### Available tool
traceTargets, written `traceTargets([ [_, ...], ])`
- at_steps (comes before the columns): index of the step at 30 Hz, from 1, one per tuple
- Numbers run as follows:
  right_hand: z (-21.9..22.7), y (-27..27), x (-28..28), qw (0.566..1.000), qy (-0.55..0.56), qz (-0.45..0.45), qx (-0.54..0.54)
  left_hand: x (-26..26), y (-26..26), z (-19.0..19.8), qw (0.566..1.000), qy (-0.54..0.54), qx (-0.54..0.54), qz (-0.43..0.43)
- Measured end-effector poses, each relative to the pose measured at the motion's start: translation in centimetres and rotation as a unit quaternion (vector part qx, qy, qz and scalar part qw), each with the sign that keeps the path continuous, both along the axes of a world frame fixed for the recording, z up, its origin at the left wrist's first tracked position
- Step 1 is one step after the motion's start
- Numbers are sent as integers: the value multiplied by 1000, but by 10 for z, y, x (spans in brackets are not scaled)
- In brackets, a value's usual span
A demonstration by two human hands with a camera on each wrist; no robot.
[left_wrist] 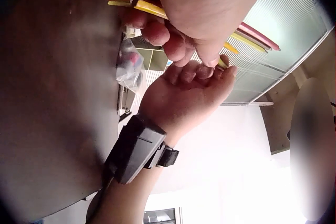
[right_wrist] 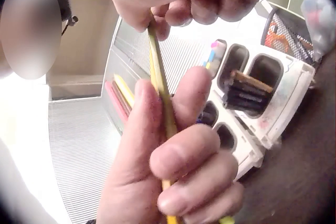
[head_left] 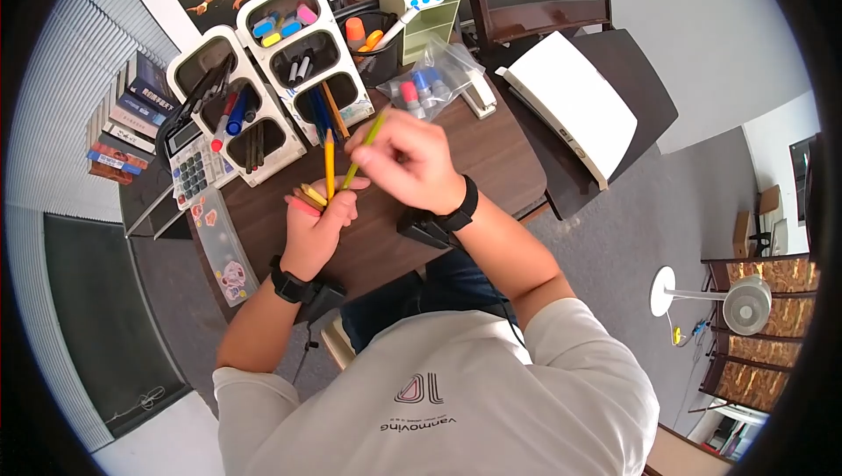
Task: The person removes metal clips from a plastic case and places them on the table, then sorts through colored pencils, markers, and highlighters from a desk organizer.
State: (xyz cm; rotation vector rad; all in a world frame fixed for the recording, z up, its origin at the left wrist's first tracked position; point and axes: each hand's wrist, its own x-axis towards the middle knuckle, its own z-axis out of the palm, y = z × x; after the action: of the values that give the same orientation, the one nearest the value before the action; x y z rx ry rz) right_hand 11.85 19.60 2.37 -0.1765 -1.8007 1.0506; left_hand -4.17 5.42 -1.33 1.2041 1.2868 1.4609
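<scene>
The left hand (head_left: 317,229) has its fingers curled round several coloured pencils (head_left: 330,165), which stick out of the fist at both ends. In the right wrist view red, brown and yellow pencils (right_wrist: 124,88) fan out beside the left thumb. Above it, the right hand (head_left: 408,160) pinches the upper part of a yellow-green pencil (right_wrist: 162,71) between thumb and fingertips; its lower part lies between the left thumb and fingers. In the left wrist view the right hand (left_wrist: 184,98) is close to the left hand (left_wrist: 210,8), near the pencil tips.
A white organizer (head_left: 289,145) with pens, markers and pencils stands behind the hands. Beyond are a mesh cup (head_left: 379,62), a green holder (head_left: 430,24) with a timer, a bag of small bottles (head_left: 430,81) and a stapler (head_left: 479,95). A calculator (head_left: 195,169) lies at left.
</scene>
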Motion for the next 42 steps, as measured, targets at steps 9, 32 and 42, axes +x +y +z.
traceTargets([
  [9, 12, -3, 6, 993, 50, -19, -108, 8, 3, 15, 999, -19, 10, 32],
  [32, 12, 17, 20, 984, 79, -61, -146, 5, 15, 12, 977, -136, 16, 163],
  [42, 15, 19, 20, 988, 89, -81, -98, -1, 9, 7, 974, -207, 21, 85],
])
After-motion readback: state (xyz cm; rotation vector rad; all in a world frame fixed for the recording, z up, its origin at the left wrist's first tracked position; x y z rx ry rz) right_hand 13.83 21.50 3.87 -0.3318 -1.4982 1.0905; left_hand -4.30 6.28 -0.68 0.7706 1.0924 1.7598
